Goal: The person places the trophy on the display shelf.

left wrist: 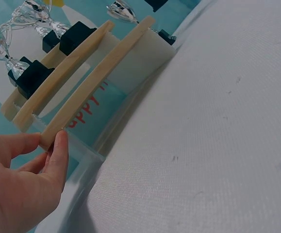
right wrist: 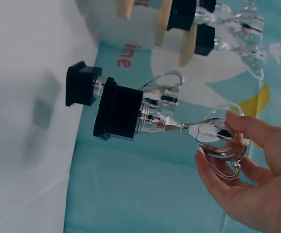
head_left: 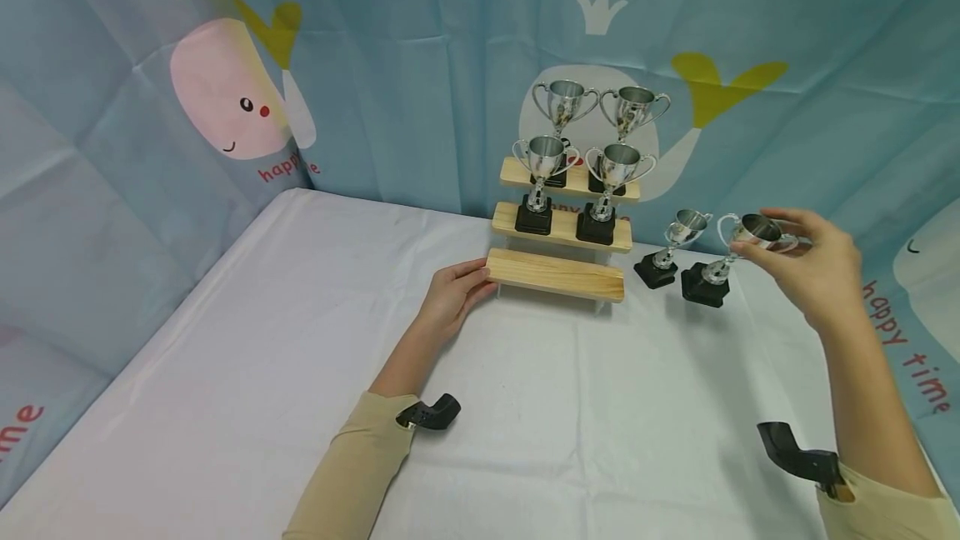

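A three-step wooden stand (head_left: 555, 273) sits at the back of the white table. My left hand (head_left: 476, 277) pinches the left end of its bare lowest step (left wrist: 89, 80) between thumb and fingers (left wrist: 57, 155). Each of the two upper steps carries two silver trophies (head_left: 542, 163) on black bases. To the right of the stand, my right hand (head_left: 772, 236) grips the bowl of a small silver trophy (head_left: 753, 232) (right wrist: 213, 133), which is tilted. Its black base (right wrist: 123, 112) is at the tabletop; I cannot tell if it touches. A second small trophy (head_left: 670, 252) (right wrist: 84, 83) stands just left of it.
A white cloth (head_left: 300, 373) covers the table. Blue whale-print fabric (head_left: 225, 107) hangs behind and on both sides, close behind the stand. Black wrist camera mounts (head_left: 431, 413) sit on both forearms.
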### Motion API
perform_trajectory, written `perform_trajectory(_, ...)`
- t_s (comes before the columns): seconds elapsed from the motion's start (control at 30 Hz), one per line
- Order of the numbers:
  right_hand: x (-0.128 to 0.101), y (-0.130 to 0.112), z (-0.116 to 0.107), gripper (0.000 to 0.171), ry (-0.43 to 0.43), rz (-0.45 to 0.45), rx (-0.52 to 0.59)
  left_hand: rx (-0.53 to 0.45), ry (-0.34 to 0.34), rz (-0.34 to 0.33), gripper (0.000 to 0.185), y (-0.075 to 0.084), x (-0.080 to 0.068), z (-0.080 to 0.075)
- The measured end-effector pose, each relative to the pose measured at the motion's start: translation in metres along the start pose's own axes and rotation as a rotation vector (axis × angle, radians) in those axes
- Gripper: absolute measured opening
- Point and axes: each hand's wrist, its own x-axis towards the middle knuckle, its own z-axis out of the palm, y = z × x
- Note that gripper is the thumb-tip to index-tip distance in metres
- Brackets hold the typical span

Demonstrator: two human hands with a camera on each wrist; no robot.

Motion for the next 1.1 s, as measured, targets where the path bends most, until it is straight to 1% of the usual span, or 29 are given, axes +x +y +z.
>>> perform_trajectory(0.23,-0.008,-0.014,0.002,0.069,-0.02,-0.024,-0.028,-0.008,-0.001,-0.001,0.041,0.0,0.0,0.0)
perform_trajectory(0.6,-0.016,-0.03,0.012,0.067,-0.01,-0.063,-0.041,-0.014,0.004,-0.005,0.04,0.0,0.0,0.001)
perform_trajectory(0.8,-0.019,-0.041,0.019,0.067,-0.011,-0.075,-0.032,-0.009,-0.002,-0.004,0.041,0.001,-0.002,0.0)
perform_trajectory(1.1,-0.02,-0.057,0.036,0.064,-0.027,-0.124,0.026,-0.004,-0.004,-0.014,0.041,0.002,-0.002,-0.001)
